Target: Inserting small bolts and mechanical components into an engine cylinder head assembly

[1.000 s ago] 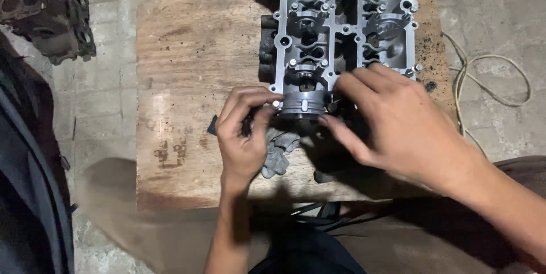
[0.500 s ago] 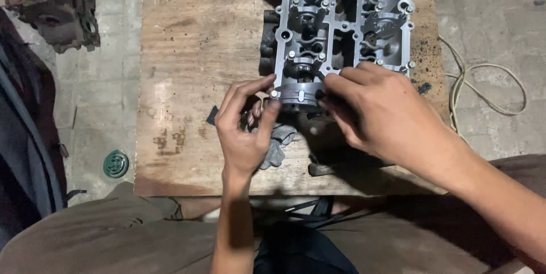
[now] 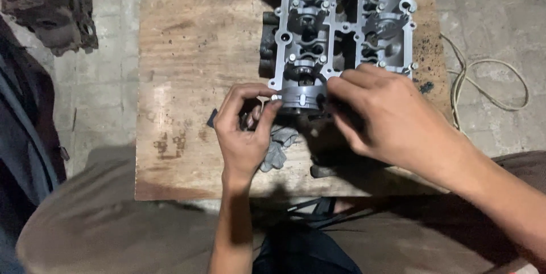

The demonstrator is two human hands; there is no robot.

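A grey aluminium cylinder head point(image 3: 341, 23) lies on a worn wooden board point(image 3: 193, 52). At its near end sits a round grey metal part point(image 3: 301, 97), a cap-like piece. My left hand point(image 3: 244, 132) pinches the left side of this part with thumb and fingertips. My right hand point(image 3: 387, 114) grips its right side, fingers curled over it and hiding the near right corner of the head. A crumpled grey rag point(image 3: 278, 146) lies under my left hand.
A dark, dirty engine casting point(image 3: 54, 9) rests on the concrete floor at the upper left. A pale cable point(image 3: 483, 80) loops on the floor to the right. My knees frame the board's near edge. Dark cloth hangs at the far left.
The view has shifted slightly. Both hands stay on the round part at the head's near end; my left fingers have moved up closer against its side.
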